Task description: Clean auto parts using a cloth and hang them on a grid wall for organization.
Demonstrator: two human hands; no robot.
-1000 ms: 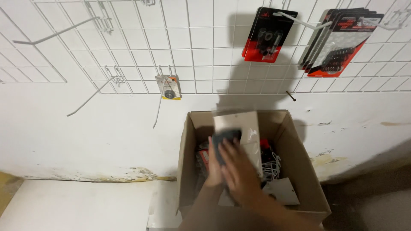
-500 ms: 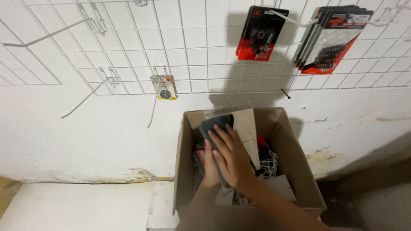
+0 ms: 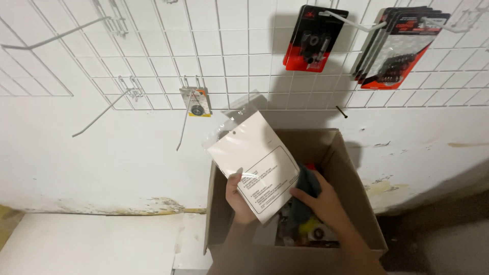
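- White carded packet (image 3: 253,164), lifted since a second ago: my left hand (image 3: 238,199) pinches its lower edge, above the cardboard box (image 3: 356,203).
- My right hand (image 3: 321,201) grips the packet's right side.

Pretty bright, hard light from up front.
Dark shadows fall behind the hanging packs (image 3: 314,38) on the wall (image 3: 102,168); glare on the plastic bag (image 3: 253,160); edges bend slightly.

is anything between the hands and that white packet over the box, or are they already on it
Nothing visible stands between them. The left hand grips the white packet at its lower edge, and the right hand touches its lower right corner, above the open cardboard box. The packet is lifted clear of the box's contents.
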